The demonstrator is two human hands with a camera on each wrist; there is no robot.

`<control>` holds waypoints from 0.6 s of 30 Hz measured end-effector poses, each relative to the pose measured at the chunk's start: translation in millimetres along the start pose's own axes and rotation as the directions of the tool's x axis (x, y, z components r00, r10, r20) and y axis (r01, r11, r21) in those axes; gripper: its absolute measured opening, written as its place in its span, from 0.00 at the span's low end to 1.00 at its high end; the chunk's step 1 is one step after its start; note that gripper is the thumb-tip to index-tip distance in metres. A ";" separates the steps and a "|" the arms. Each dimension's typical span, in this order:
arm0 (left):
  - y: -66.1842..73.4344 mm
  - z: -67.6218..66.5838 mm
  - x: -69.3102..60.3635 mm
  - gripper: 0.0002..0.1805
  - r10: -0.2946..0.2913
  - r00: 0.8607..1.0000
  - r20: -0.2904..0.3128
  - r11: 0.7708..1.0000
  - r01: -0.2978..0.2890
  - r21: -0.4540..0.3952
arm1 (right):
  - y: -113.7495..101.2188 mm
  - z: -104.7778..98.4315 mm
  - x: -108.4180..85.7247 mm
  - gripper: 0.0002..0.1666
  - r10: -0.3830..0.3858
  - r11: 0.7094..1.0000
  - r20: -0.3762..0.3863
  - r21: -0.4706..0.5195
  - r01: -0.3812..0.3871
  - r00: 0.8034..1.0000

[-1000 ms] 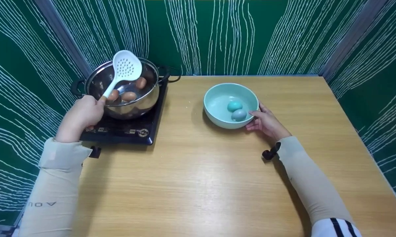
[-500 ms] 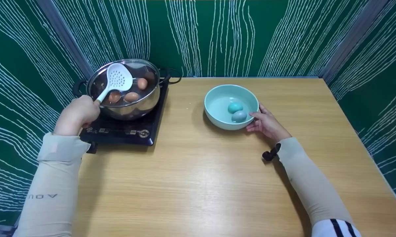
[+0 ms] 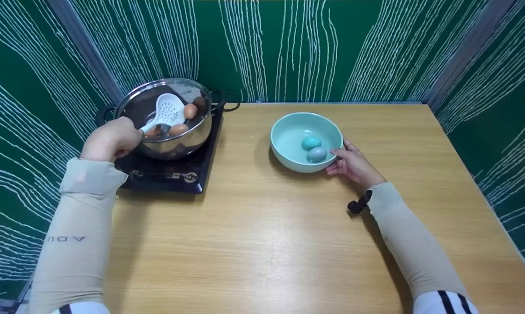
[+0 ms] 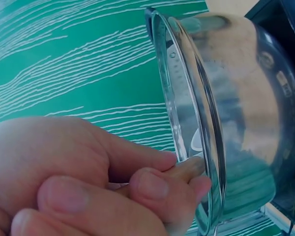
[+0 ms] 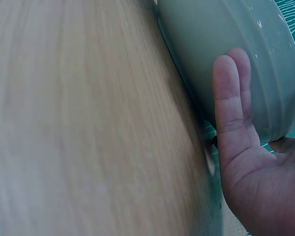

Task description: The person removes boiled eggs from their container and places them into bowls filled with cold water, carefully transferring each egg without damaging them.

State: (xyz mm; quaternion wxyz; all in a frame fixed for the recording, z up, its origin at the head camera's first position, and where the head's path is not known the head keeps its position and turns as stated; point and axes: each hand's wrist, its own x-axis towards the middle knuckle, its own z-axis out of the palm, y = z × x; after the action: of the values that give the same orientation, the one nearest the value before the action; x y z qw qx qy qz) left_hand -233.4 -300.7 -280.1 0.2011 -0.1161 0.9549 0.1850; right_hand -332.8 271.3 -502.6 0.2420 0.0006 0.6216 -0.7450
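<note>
My left hand [image 3: 115, 137] grips the wooden handle [image 4: 188, 168] of a white slotted spoon [image 3: 170, 109]. The spoon's perforated head is down inside a steel pot [image 3: 175, 146], beside brown eggs [image 3: 190, 111]; one egg [image 3: 178, 129] lies just below it, and another is partly hidden by the spoon's neck. At the right, a mint-green bowl [image 3: 284, 152] stands on the table holding two bluish-looking eggs [image 3: 317, 154]. My right hand [image 3: 355, 165] holds this bowl's right side, thumb at the rim, straight fingers [image 5: 228, 93] along the outer wall.
Under the pot is a black induction cooktop [image 3: 166, 176], with a cable [image 3: 233, 106] behind it. The wooden table [image 3: 271, 226] runs back to green walls [image 3: 288, 48] with white streaks. A pot handle [image 3: 219, 100] sticks out toward the bowl.
My left hand has lowered the slotted spoon from above the pot down into it, then moved it right toward the eggs. My right hand and the bowl have stayed in place.
</note>
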 end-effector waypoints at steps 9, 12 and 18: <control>13.8 -4.7 6.0 0.20 0.047 0.995 0.083 0.999 -0.048 0.012 | -2.9 2.1 -0.6 0.46 0.021 1.000 -0.023 -0.003 -0.021 1.000; 14.6 -5.3 3.3 0.18 0.055 0.993 0.101 0.998 -0.055 0.002 | -2.8 1.8 0.2 0.48 0.023 1.000 -0.022 -0.006 -0.023 0.999; 9.4 -6.6 -1.9 0.18 0.076 0.987 0.141 0.996 -0.068 -0.065 | -1.7 1.5 1.6 0.51 0.011 1.000 -0.018 -0.006 -0.011 1.000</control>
State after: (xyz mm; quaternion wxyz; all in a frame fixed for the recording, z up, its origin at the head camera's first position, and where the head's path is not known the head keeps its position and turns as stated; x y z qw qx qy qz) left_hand -236.8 -294.6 -270.8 0.2587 -0.0738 0.9357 0.2284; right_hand -334.4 269.6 -501.2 0.2405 0.0098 0.6259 -0.7418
